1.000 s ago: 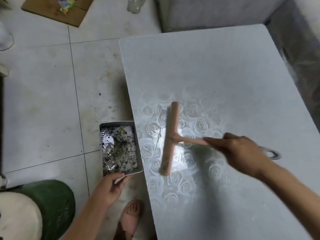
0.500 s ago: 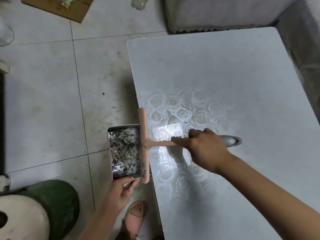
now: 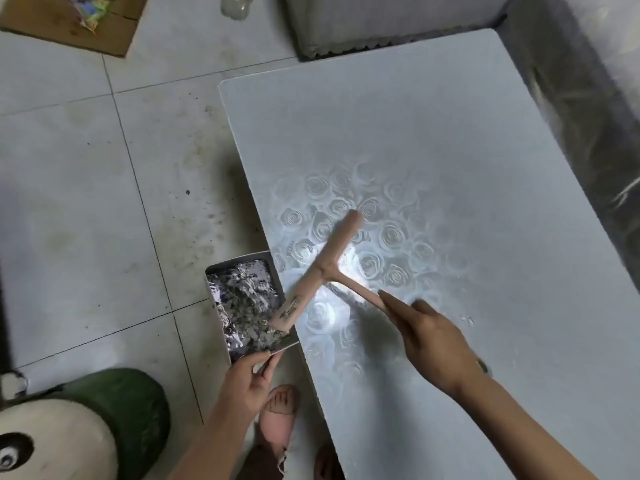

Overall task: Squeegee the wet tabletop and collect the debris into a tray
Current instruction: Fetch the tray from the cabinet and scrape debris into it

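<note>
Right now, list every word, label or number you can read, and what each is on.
Squeegee: dark marks near its lower end, too blurred to read.
Wrapper on the cardboard: coloured print, too blurred to read.
Nothing else shows any text.

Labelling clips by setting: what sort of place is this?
Probably a modest home room: a rose-embossed tabletop, a stained tiled floor, and a sandalled foot beside it.
</note>
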